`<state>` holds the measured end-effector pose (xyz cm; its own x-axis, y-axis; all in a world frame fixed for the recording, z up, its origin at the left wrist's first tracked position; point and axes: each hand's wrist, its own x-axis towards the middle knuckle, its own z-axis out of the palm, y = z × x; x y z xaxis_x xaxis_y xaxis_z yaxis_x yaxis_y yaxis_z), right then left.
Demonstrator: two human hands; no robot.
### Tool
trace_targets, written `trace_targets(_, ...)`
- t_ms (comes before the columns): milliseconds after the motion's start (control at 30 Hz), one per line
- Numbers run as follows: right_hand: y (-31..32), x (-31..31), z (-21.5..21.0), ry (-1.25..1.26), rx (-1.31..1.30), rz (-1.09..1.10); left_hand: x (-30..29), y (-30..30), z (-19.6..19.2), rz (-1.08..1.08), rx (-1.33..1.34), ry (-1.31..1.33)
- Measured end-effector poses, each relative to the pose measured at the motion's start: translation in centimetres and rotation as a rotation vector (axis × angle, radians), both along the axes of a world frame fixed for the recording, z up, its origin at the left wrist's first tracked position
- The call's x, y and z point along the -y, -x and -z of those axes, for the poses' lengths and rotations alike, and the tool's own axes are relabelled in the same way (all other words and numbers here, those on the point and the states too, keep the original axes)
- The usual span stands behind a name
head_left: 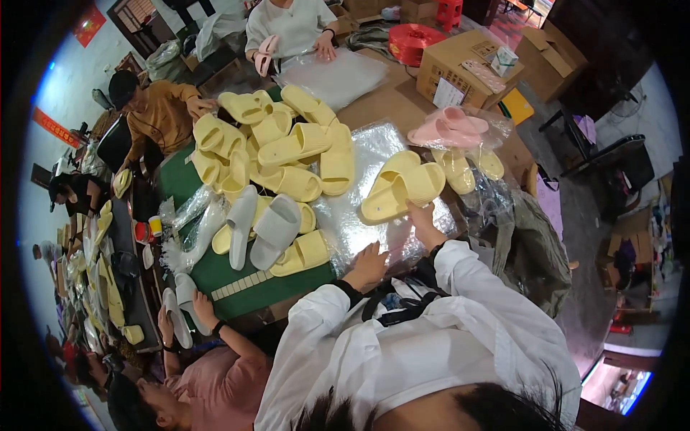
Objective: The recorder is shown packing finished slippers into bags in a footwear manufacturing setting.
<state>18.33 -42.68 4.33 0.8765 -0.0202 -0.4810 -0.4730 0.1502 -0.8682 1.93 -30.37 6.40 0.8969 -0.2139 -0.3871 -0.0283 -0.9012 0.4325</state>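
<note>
Right hand (422,219): fingers grasping the pair of yellow slippers (402,188).
Left hand (369,262): released, flat on clear plastic bags (359,223).
Bench (244,284): green.

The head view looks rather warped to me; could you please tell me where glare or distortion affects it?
Head view: fisheye bends the cardboard box edges near the rim; glare whitens the clear plastic bags beneath the yellow slipper pair by the right hand; corners are black.
</note>
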Motion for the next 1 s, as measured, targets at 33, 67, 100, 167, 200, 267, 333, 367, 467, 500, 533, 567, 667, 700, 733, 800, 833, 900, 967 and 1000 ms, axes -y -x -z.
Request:
trace_targets(33, -0.4, 0.3, -0.1, -0.001, -0.003, -0.005, 0.2, 0.2, 0.1, 0.007, 0.115, -0.091)
trace_targets(67, -1.0, 1.0, -0.4, 0.078, 0.063, -0.001, 0.6, 0.0, 0.5, -0.014, 0.104, -0.147)
trace_targets(100, -1.4, 1.1, -0.6, 0.155, 0.132, 0.001, 0.8, -0.1, 1.2, -0.020, 0.101, -0.150)
trace_targets(167, -1.8, 2.0, -1.6, 0.258, 0.207, -0.029, 0.5, 0.0, 3.0, -0.033, 0.263, -0.221)
trace_targets(200, -2.1, 2.9, -2.1, 0.398, 0.336, -0.043, 0.5, -0.3, 3.2, -0.024, 0.280, -0.248)
trace_targets(267, -2.0, 3.8, -2.5, 0.539, 0.467, -0.064, 0.3, 0.0, 3.7, -0.065, 0.297, -0.196)
trace_targets(333, -1.3, 4.6, -3.4, 0.750, 0.505, -0.095, 0.0, 0.3, 4.6, -0.102, 0.342, -0.135)
trace_targets(367, -0.8, 4.7, -3.3, 0.754, 0.509, -0.100, -0.2, 0.5, 5.3, -0.100, 0.274, -0.155)
trace_targets(467, -0.6, 5.7, -2.3, 0.820, 0.512, -0.154, -0.2, 0.5, 5.1, -0.090, 0.287, -0.148)
trace_targets(500, -0.9, 5.2, -2.3, 0.823, 0.510, -0.158, -0.4, 0.6, 5.0, -0.081, 0.296, -0.163)
trace_targets(533, -1.2, 4.4, -2.1, 0.833, 0.564, -0.205, -0.4, 0.6, 5.1, -0.072, 0.304, -0.178)
trace_targets(567, -1.8, 3.8, -2.1, 0.842, 0.617, -0.253, -0.3, 0.3, 5.1, -0.074, 0.301, -0.177)
trace_targets(667, -3.4, 2.6, -1.6, 0.654, 0.665, -0.260, -0.2, -0.5, 4.8, -0.001, 0.126, -0.270)
trace_targets(700, -3.7, 2.5, -1.3, 0.568, 0.548, -0.294, -0.1, -0.7, 4.6, -0.015, 0.104, -0.243)
trace_targets(733, -4.3, 2.4, -1.1, 0.848, 0.550, -0.359, 0.1, -1.0, 4.3, -0.028, 0.084, -0.217)
trace_targets(800, -2.9, 1.3, -2.3, 1.060, 0.656, -0.325, 0.2, -0.6, 3.4, -0.041, 0.039, -0.215)
trace_targets(833, -1.9, 0.6, -3.7, 1.277, 0.767, -0.277, 0.2, -0.1, 2.9, -0.053, 0.002, -0.209)
trace_targets(900, -0.9, -0.3, -3.7, 1.095, 0.772, -0.425, 0.2, 0.9, 4.4, -0.046, 0.063, -0.251)
trace_targets(967, 0.3, -1.4, -2.8, 0.966, 0.747, -0.685, 0.3, 1.2, 4.4, -0.045, 0.124, -0.239)
trace_targets(1000, -0.8, -1.5, -0.3, 1.068, 0.733, -0.720, 0.6, 0.2, 3.8, -0.029, 0.137, -0.241)
